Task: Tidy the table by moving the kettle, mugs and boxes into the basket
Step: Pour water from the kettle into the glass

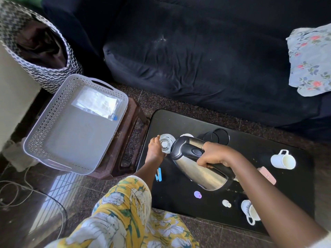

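Observation:
My right hand [214, 155] grips the black handle of a steel kettle [200, 171], which is tilted over the black table [268, 203]. My left hand [155, 149] holds a clear glass [166, 143] near the table's left edge. A white mug [283, 160] lies on its side at the right. A patterned mug [250, 211] stands near the front edge. The grey perforated basket [44, 136] sits on a brown stool [132, 129] to the left and holds a clear plastic packet [97, 103].
A dark glass [217, 136] stands behind the kettle. A pink phone [267, 175], a blue object [158, 174], a lilac disc [197, 194] and a small white lid [226, 203] lie on the table. A dark sofa [206, 59] is behind, a zigzag hamper [41, 51] at far left, and cables [16, 192] lie on the floor.

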